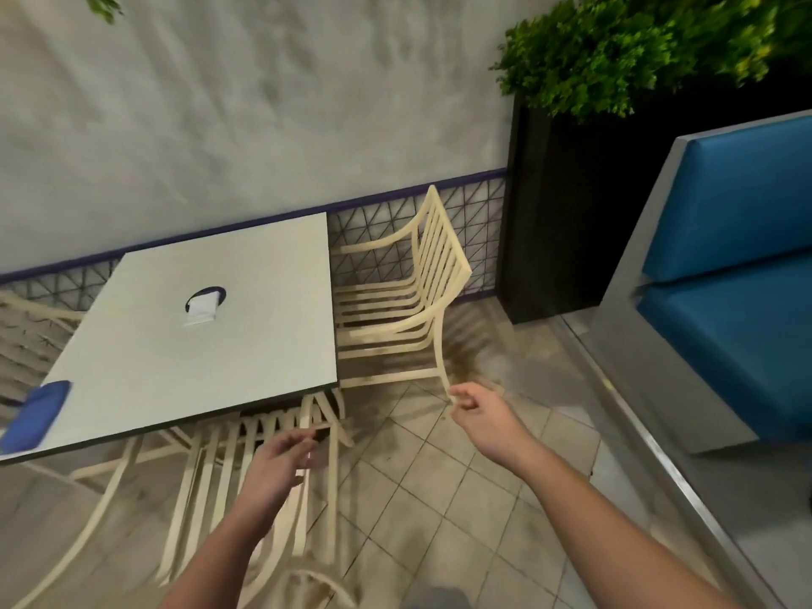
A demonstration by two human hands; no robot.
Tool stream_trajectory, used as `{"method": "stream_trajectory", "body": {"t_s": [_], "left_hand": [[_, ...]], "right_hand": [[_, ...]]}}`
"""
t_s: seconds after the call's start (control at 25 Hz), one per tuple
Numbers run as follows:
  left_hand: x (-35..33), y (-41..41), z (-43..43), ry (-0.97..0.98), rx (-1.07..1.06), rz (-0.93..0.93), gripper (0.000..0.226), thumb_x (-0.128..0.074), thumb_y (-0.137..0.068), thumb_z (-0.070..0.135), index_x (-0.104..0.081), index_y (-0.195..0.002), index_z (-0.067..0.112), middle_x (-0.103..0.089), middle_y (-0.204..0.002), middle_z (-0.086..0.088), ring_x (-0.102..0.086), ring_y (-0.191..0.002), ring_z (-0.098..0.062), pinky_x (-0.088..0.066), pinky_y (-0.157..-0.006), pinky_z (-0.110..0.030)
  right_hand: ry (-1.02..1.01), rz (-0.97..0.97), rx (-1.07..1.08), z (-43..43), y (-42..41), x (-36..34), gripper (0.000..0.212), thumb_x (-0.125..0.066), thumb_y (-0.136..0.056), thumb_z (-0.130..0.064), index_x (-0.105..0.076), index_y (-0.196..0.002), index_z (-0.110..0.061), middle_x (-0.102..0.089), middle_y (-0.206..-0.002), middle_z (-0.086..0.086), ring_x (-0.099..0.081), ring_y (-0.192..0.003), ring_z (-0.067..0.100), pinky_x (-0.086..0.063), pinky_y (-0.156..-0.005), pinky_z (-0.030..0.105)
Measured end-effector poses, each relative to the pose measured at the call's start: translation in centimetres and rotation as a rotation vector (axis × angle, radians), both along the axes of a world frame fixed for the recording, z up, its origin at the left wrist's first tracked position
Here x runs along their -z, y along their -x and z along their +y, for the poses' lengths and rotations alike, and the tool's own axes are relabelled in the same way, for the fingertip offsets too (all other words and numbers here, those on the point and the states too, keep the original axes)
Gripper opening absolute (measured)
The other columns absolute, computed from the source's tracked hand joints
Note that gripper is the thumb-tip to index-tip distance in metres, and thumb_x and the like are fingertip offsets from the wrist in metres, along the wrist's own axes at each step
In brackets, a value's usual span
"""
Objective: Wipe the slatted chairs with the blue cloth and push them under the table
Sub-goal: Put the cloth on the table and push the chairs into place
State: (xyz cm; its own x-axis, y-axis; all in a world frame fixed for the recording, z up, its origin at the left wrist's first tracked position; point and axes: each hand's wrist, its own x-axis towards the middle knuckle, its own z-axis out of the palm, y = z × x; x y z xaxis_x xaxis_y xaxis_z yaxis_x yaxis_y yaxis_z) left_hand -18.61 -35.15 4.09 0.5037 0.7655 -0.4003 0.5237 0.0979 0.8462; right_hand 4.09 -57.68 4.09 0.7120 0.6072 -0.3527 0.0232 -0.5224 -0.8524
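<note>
A square pale table (pixel 263 353) stands against the wall. The blue cloth (pixel 35 415) lies on the table's near left corner. A cream slatted chair (pixel 435 261) stands at the table's right side, its seat partly under the top. A second slatted chair (pixel 219 468) sits at the near side, its back toward me and its seat under the table. A third chair (pixel 26 327) shows at the far left. My left hand (pixel 281 463) hovers over the near chair's back, fingers relaxed and holding nothing. My right hand (pixel 479 406) hangs by the right chair's rear leg, fingers loosely curled.
A white napkin holder (pixel 203 307) stands in the table's middle. A black planter (pixel 553 204) with a green bush fills the back right corner. A blue-cushioned bench (pixel 738 274) runs along the right. Tiled floor (pixel 439 498) lies between the chairs and the bench.
</note>
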Motion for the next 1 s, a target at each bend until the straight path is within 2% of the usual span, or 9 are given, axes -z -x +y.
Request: {"method": "stream_trajectory", "body": {"t_s": [0.12,0.36,0.56,0.76,0.88,1.0], "left_hand": [[-0.1,2.4,1.3,-0.020,-0.019,-0.014,0.012,-0.065,-0.098,0.020,-0.075,-0.106,0.021,-0.076,-0.103,-0.004,-0.070,-0.097,-0.028,-0.056,-0.089,-0.048],[0.7,9.5,3.6,0.025,-0.042,-0.080,0.014,-0.062,-0.100,0.020,-0.075,-0.107,0.021,-0.076,-0.106,-0.002,-0.071,-0.098,-0.026,-0.056,-0.086,-0.043],[2.7,20.1,9.0,0.046,-0.057,-0.071,0.015,-0.060,-0.101,0.020,-0.074,-0.108,0.020,-0.076,-0.102,-0.002,-0.070,-0.097,-0.026,-0.056,-0.085,-0.042],[5.7,32.4,16.4,0.098,-0.049,0.023,0.015,-0.060,-0.101,0.019,-0.074,-0.107,0.020,-0.076,-0.102,-0.004,-0.069,-0.092,-0.025,-0.051,-0.077,-0.036],[7.4,37.4,19.6,0.090,-0.042,0.082,0.012,-0.061,-0.100,0.020,-0.072,-0.105,0.023,-0.075,-0.106,-0.004,-0.068,-0.092,-0.023,-0.048,-0.073,-0.035],[7.8,40.7,21.8,0.065,-0.010,0.064,0.011,-0.062,-0.100,0.017,-0.071,-0.106,0.022,-0.072,-0.106,-0.003,-0.067,-0.095,-0.022,-0.047,-0.070,-0.028]], "right_hand": [[-0.007,0.009,-0.006,0.3,3.3,0.0,0.028,-0.054,-0.100,-0.020,-0.062,-0.124,-0.032,-0.064,-0.090,-0.005,-0.049,-0.057,0.004,-0.041,-0.050,0.017],[-0.037,0.069,0.056,3.8,10.6,0.1,0.030,-0.054,-0.097,-0.014,-0.063,-0.122,-0.028,-0.057,-0.085,-0.008,-0.047,-0.060,0.008,-0.041,-0.057,0.024],[-0.004,0.085,0.086,9.8,19.5,1.5,0.027,-0.056,-0.098,-0.019,-0.064,-0.122,-0.027,-0.061,-0.100,-0.004,-0.057,-0.081,0.012,-0.046,-0.072,0.028],[0.050,0.110,0.070,16.6,31.8,4.6,0.027,-0.056,-0.099,-0.020,-0.063,-0.124,-0.027,-0.060,-0.104,-0.004,-0.056,-0.088,0.013,-0.047,-0.076,0.030],[0.108,0.102,0.019,19.1,37.3,6.2,0.027,-0.057,-0.099,-0.018,-0.064,-0.124,-0.023,-0.064,-0.106,0.000,-0.061,-0.088,0.014,-0.046,-0.071,0.028],[0.204,0.051,-0.025,20.9,40.9,7.3,0.026,-0.057,-0.099,-0.018,-0.064,-0.124,-0.020,-0.064,-0.103,-0.001,-0.062,-0.086,0.015,-0.043,-0.064,0.024]]}}
